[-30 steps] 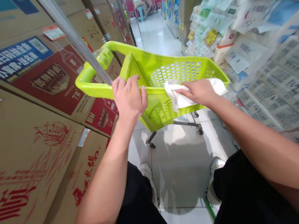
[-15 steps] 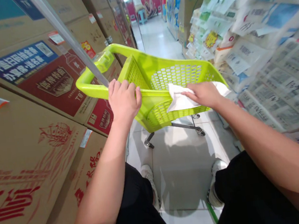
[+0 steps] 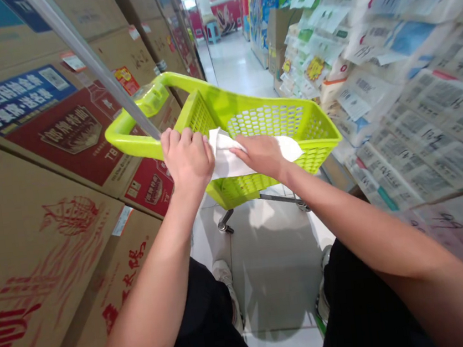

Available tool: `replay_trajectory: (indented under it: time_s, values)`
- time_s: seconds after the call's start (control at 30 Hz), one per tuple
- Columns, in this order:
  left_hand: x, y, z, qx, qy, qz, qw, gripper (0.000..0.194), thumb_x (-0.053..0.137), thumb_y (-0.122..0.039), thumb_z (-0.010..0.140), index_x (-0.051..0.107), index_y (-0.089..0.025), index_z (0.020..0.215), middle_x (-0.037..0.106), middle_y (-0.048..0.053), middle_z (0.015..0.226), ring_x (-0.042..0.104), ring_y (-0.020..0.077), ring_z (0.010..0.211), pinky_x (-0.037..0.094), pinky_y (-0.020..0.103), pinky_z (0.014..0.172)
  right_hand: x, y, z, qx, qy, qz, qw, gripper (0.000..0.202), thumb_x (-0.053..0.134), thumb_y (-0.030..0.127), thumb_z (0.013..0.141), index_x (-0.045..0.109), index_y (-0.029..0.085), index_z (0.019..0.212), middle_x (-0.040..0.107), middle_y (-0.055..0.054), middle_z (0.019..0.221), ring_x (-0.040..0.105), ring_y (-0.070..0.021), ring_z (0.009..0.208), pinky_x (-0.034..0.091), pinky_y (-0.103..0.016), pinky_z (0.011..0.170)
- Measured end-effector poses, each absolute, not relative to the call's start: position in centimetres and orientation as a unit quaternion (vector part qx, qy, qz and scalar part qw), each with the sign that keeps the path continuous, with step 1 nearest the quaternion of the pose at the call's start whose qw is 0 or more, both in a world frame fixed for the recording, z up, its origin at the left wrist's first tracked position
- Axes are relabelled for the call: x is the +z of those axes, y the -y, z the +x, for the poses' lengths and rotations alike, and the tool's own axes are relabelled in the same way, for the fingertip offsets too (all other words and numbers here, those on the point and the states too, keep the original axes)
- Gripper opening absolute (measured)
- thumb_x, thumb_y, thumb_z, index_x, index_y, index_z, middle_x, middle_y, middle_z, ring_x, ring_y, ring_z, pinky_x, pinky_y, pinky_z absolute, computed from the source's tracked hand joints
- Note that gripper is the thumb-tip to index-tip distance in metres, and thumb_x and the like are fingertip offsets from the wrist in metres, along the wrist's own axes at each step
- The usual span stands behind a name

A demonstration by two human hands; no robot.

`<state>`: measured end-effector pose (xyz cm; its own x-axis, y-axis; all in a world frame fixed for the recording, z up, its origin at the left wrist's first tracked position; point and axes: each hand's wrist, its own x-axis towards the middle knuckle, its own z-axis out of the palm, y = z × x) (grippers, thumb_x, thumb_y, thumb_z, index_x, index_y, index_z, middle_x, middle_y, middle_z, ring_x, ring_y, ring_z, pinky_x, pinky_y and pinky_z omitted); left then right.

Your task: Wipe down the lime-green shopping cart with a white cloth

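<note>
So this is a shop aisle, pale shiny tile floor (image 3: 267,269) running off to a dark red wall panel and bright windows at the far end. Left side is all stacked cardboard boxes (image 3: 23,219) with red and blue print. Right side is a bank of plastic-wrapped packs (image 3: 414,91), lots of them with handwritten prices, pretty smeared by blur.

Smack in the middle, between the two stacks, there's a lime-green shopping cart (image 3: 216,108) with holes in its sides, handle end to the left. Way down the far end a person in a white top (image 3: 204,6) sits on a small blue stool (image 3: 212,32).

A grey pole (image 3: 91,58) slants in from the far left and reaches the cart's near rim. Nearer in, black trousers (image 3: 206,321) and light-coloured shoes, one on either side.

The white cloth (image 3: 226,163) is draped over the near rim, middle stretch, with the right hand (image 3: 260,153) clamped down on it. The left hand (image 3: 188,156) is curled tight over that same rim just left of the cloth, right where the pole comes down; can't tell if it's got the pole too. Hands are near each other but apart.
</note>
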<state>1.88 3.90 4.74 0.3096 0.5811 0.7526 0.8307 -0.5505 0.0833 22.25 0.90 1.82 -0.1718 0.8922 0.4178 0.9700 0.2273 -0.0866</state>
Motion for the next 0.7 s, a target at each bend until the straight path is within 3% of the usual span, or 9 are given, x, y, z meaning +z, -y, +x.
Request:
replay_trajectory:
  time_s: [0.2,0.47,0.7]
  values:
    - [4.3,-5.4,-0.4,-0.394,0.456,-0.785,0.147,0.024,0.048,-0.036,0.1,0.066,-0.025,0.09,0.071,0.011,0.108,0.057,0.0354,0.128,0.024,0.061,0.127,1.9,-1.0,24.0,-0.079,0.775,-0.612,0.141,0.061,0.028,0.066,0.109,0.07,0.023,0.122,0.08,-0.011,0.108,0.071,-0.0298,0.091,0.035,-0.034,0.069]
    - [4.6,-6.0,-2.1,-0.371,0.523,-0.757,0.126,0.032,0.042,-0.039,0.101,0.068,-0.022,0.094,0.067,0.013,0.122,0.052,0.0352,0.135,0.019,0.058,0.131,0.6,2.8,33.5,-0.06,0.759,-0.646,0.054,0.059,0.03,0.058,0.111,0.073,0.018,0.122,0.079,-0.016,0.106,0.071,-0.0293,0.09,0.036,-0.033,0.072]
    - [4.5,-5.2,-1.2,-0.379,0.5,-0.771,0.11,0.031,0.043,-0.039,0.101,0.068,-0.022,0.095,0.066,0.013,0.125,0.051,0.0363,0.133,0.021,0.06,0.128,1.4,1.6,29.3,-0.082,0.748,-0.657,0.045,0.063,0.027,0.063,0.11,0.071,0.021,0.127,0.08,-0.015,0.107,0.072,-0.0306,0.091,0.034,-0.033,0.069]
